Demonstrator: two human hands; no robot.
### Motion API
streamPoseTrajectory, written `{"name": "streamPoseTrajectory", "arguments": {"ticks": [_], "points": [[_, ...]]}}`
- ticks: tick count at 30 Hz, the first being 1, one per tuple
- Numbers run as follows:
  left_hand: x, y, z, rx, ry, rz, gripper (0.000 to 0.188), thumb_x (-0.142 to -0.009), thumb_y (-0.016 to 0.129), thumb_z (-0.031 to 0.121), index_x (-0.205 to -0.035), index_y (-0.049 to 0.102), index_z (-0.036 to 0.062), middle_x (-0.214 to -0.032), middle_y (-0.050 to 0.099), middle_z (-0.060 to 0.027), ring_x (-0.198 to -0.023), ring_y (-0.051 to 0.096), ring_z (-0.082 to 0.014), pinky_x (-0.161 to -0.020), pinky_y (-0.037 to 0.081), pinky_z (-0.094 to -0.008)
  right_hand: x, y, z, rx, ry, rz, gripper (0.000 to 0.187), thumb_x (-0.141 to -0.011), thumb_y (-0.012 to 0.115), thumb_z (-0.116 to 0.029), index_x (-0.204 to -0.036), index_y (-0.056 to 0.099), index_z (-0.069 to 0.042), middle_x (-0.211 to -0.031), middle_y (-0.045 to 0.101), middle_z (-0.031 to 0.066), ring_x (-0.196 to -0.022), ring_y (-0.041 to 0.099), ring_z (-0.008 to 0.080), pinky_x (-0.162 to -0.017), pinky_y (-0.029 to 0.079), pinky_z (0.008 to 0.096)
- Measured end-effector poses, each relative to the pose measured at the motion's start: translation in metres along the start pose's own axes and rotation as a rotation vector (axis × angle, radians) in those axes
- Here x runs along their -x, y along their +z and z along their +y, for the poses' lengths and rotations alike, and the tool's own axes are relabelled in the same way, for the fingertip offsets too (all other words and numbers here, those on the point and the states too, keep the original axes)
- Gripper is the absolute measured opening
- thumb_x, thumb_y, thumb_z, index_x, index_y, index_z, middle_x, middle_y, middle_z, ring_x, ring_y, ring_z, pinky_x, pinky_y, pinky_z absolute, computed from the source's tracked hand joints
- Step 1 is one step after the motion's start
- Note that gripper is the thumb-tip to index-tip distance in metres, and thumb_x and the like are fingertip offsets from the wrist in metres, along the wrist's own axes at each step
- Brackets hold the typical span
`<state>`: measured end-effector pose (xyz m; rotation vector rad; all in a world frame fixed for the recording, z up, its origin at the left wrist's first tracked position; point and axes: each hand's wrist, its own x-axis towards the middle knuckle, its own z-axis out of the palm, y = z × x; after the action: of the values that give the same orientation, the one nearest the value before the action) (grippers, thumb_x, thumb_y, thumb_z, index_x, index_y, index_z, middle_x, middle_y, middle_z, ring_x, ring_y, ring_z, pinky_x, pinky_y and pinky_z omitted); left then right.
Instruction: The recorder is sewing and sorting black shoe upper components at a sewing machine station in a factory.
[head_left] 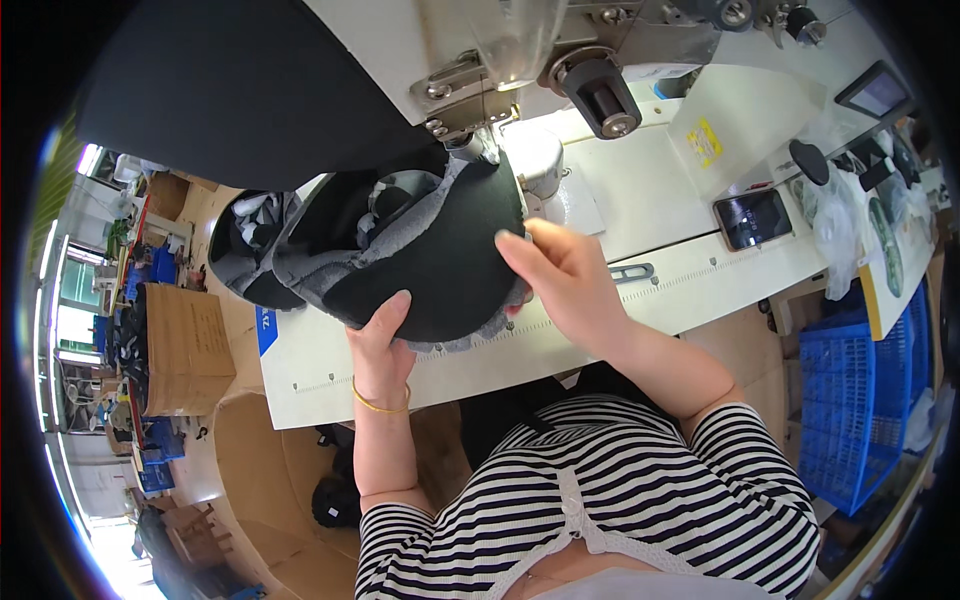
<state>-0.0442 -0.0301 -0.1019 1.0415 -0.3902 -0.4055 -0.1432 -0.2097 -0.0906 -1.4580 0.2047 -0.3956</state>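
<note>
A curved black fabric piece with grey fuzzy padding [430, 265] sits with its upper end under the needle area of a sewing machine [470, 130]. My left hand [380, 335] grips its near left edge, thumb on top and the other fingers hidden beneath. At its right edge is my right hand [570, 280], fingers curled and thumb tip against or just over the black fabric. Slight blur hides whether those fingers pinch anything. A similar black and grey padded piece [250, 265] joins or lies against it on the left.
The white machine table [330, 400] carries a printed ruler strip. A phone [752, 218] lies at the right, beyond a slotted metal part [632, 273]. Blue crates [850, 400] stand at the lower right. Cardboard boxes [185, 350] are on the left. A large black panel [240, 90] hangs upper left.
</note>
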Motion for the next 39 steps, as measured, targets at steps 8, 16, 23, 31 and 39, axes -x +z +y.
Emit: {"name": "streamPoseTrajectory", "arguments": {"ticks": [8,16,23,31,39], "points": [[-0.002,-0.013,-0.003,-0.026,0.041,-0.078,0.049,-0.071,0.067,0.003,-0.118,0.053,-0.0023,-0.113,0.06,-0.0139,-0.104,0.06,-0.0254,-0.092,0.048,-0.0356,0.025,0.01,0.005,-0.317,0.069,-0.083,0.03,-0.097,0.05,-0.024,-0.081,0.051,0.002,-0.073,0.06,0.0067,-0.064,0.064,0.0128,-0.056,0.05,0.0229],[-0.01,-0.009,0.0,-0.066,0.019,-0.126,0.055,-0.076,0.06,0.005,-0.127,0.042,-0.0041,-0.123,0.053,-0.0163,-0.113,0.054,-0.0277,-0.099,0.044,-0.0373,0.014,0.006,0.006,-0.317,0.075,-0.12,0.028,-0.098,0.046,-0.02,-0.101,0.056,0.006,-0.086,0.064,0.0086,-0.067,0.066,0.0169,-0.058,0.053,0.0248],[-0.015,-0.001,-0.003,-0.028,0.054,-0.121,0.054,-0.078,0.058,0.001,-0.129,0.041,-0.0025,-0.127,0.051,-0.0143,-0.117,0.051,-0.0271,-0.1,0.043,-0.0376,0.001,0.001,0.004,-0.328,0.061,-0.1,0.027,-0.096,0.05,-0.023,-0.091,0.057,0.003,-0.081,0.064,0.0083,-0.064,0.066,0.0169,-0.057,0.053,0.0246],[-0.017,0.02,-0.005,-0.008,0.126,-0.019,0.047,-0.079,0.061,-0.002,-0.124,0.048,-0.0023,-0.12,0.055,-0.0117,-0.111,0.054,-0.0218,-0.099,0.041,-0.0342,-0.015,-0.005,0.0,-0.299,0.044,-0.062,0.026,-0.095,0.051,-0.021,-0.086,0.059,0.002,-0.075,0.064,0.0078,-0.061,0.064,0.0153,-0.053,0.05,0.0237],[-0.017,0.031,-0.012,-0.107,0.221,0.01,0.044,-0.084,0.058,-0.002,-0.127,0.045,0.0,-0.123,0.053,-0.0103,-0.111,0.053,-0.0204,-0.097,0.042,-0.0336,-0.024,-0.009,-0.005,-0.305,0.009,-0.038,0.025,-0.095,0.051,-0.02,-0.086,0.06,0.002,-0.074,0.064,0.0073,-0.06,0.064,0.0146,-0.052,0.05,0.0232]]}}
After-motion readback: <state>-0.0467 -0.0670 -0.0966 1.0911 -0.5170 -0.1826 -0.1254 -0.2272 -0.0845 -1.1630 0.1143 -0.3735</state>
